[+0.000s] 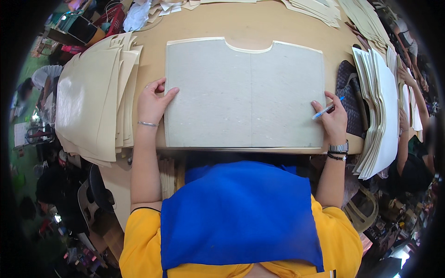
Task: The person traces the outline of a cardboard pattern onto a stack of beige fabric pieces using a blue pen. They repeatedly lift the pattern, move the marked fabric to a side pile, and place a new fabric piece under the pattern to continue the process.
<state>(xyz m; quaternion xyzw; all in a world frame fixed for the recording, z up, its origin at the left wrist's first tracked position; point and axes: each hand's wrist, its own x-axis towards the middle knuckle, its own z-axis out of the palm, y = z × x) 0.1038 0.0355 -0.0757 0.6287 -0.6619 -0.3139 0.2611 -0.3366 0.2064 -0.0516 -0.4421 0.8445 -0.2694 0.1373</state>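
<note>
A wide grey board pattern (208, 92) with a scooped notch in its far edge lies on the tan table. Along that far edge a cream sheet (197, 40) shows as a thin strip underneath. My left hand (155, 99) is closed at the board's left edge, thumb on top and fingers curled at the side. Opposite it, my right hand (335, 119) holds a blue pen (328, 109) and rests at the board's right edge. The pen lies slantwise across the fingers, its lower end over the grey surface.
Stacked cream sheets (88, 97) stand to the left, and white-edged sheets (382, 111) to the right. A dark patterned piece (348, 88) lies beside the right stack. More cut sheets (315, 10) line the table's far side. Another person's arm (412, 106) reaches in at far right.
</note>
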